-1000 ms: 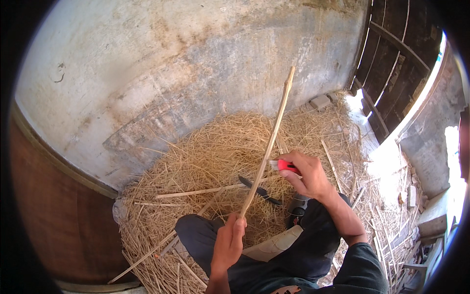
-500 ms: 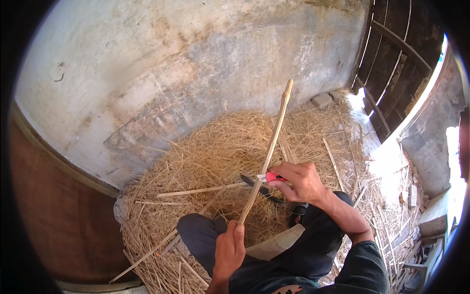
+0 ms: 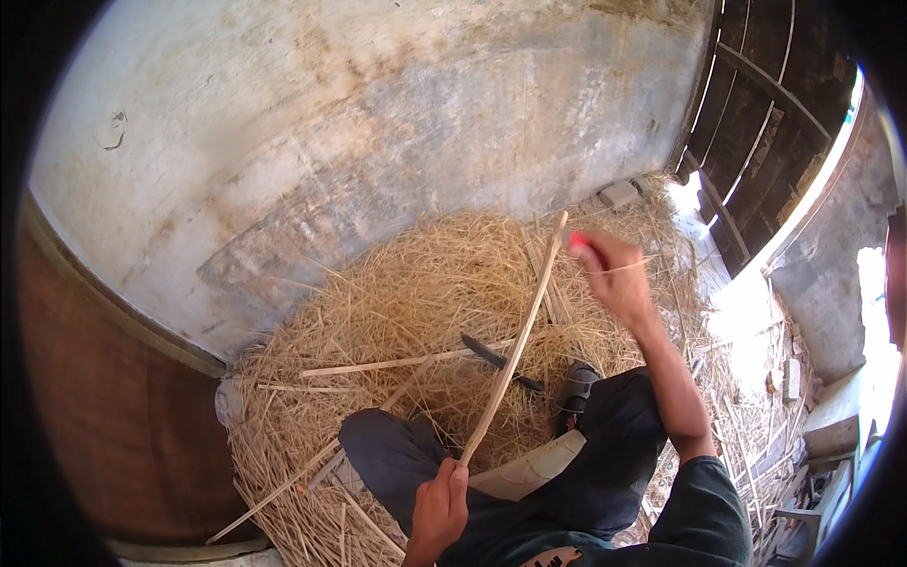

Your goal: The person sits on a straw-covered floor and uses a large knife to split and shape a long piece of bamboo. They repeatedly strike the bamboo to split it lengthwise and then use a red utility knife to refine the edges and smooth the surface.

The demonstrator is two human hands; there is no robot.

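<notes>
Stick under observation: long, thin, pale-tan split cane strip (image 3: pixel 518 342), slightly bowed, running diagonally from lower centre up toward the right. Your left hand (image 3: pixel 436 510) is closed in a fist around its lower end, just above your lap; the upper tip reaches up beside your right hand (image 3: pixel 616 276), and I cannot tell whether the two touch. Your right hand is raised over the heap with fingers curled about a small red-handled tool (image 3: pixel 577 240); only the red end shows, blade hidden. The strip's surface looks smooth and light, paler than the loose golden straw heap (image 3: pixel 397 312) behind it. A dark, narrow blade-shaped object (image 3: pixel 501 362) lies on the straw, crossed by the strip's middle. Several similar pale strips (image 3: pixel 387 363) lie flat in the straw to the left. You sit with dark-trousered legs (image 3: pixel 586 472) folded, a dark shoe (image 3: pixel 573 387) near the strip. A weathered grey plaster wall (image 3: pixel 378 132) rises behind the heap.
</notes>
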